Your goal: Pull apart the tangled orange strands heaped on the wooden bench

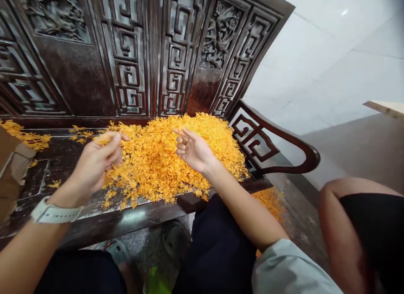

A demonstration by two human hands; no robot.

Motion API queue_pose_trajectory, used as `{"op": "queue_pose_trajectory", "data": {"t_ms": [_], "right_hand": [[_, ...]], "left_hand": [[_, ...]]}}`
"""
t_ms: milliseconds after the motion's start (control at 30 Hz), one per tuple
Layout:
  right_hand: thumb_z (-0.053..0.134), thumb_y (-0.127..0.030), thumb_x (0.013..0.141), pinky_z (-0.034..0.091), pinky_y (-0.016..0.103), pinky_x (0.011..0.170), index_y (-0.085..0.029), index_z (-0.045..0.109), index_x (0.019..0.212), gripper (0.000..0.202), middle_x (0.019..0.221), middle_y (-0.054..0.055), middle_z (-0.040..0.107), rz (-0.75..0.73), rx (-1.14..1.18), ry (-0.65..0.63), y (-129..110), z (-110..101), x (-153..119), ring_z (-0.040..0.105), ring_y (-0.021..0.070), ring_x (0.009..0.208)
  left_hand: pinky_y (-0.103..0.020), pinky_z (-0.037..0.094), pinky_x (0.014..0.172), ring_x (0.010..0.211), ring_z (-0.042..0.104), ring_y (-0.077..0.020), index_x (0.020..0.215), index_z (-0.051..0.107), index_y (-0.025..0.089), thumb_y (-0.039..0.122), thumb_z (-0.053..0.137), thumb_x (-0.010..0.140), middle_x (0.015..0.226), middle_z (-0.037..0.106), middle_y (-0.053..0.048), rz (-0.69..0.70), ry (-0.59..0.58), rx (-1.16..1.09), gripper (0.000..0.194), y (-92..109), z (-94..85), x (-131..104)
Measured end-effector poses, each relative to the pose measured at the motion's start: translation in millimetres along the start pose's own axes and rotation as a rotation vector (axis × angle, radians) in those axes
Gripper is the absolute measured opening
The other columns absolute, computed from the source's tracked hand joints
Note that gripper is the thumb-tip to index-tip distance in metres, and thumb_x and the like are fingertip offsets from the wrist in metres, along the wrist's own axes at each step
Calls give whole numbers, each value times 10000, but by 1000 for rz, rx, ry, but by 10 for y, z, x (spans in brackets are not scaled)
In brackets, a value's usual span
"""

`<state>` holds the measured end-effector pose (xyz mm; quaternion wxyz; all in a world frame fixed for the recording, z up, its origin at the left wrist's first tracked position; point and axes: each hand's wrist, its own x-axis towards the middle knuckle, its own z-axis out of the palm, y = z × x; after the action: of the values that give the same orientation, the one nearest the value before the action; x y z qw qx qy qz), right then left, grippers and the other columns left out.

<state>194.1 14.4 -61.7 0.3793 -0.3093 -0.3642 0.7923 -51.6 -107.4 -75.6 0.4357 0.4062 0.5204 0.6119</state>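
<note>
A large heap of small orange-yellow branched pieces (164,159) covers much of the dark wooden bench seat. At the heap's left side is my left hand (100,159), its fingers closed around some of the orange pieces, which stick out above and below it. My right hand (194,150) hovers over the middle of the heap, palm turned up and inward, with fingers curled and thumb and forefinger close together. Whatever lies between those fingertips is too small to make out.
Behind the heap rises a carved bench back (128,70); a curved armrest (284,146) stands at right. A cardboard box (11,172) sits at far left. More orange pieces lie below the bench's right end. Another person's bent leg (344,226) is at lower right.
</note>
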Motion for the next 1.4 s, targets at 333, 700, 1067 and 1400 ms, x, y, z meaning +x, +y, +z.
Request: {"op": "queue_pose_trajectory", "data": {"t_ms": [333,700,1067,1400], "right_hand": [[832,-601,837,398,269,536,-221,702,1073,465,826,-5,676,34,-99,-95,239,-29,147,511,98,608],[860,-650,796,349,261,495,-242,620,966,503,732,-36,587,155,-229,-323,359,24,171,452,93,562],[865,-629,809,219,232,463,-247,433,739,581,614,-110,238,-92,-224,-149,345,72,181,152,66,522],[664,-446,1018,363,241,516,-258,473,817,335,668,-64,354,-388,-156,248,-170,-394,606,295,101,550]], "left_hand": [[-259,228,492,470,284,-93,887,709,208,510,778,904,529,376,65,-3,-204,126,310,-148,300,60],[-291,463,739,766,594,-172,839,675,197,404,588,1010,824,684,-29,162,-459,664,282,-259,350,61],[-269,355,533,540,373,-131,745,487,231,449,547,1043,619,431,36,11,-459,567,374,-223,431,-54],[-279,316,515,537,365,-130,719,470,227,471,548,1056,609,416,28,97,-422,603,423,-159,369,-157]]}}
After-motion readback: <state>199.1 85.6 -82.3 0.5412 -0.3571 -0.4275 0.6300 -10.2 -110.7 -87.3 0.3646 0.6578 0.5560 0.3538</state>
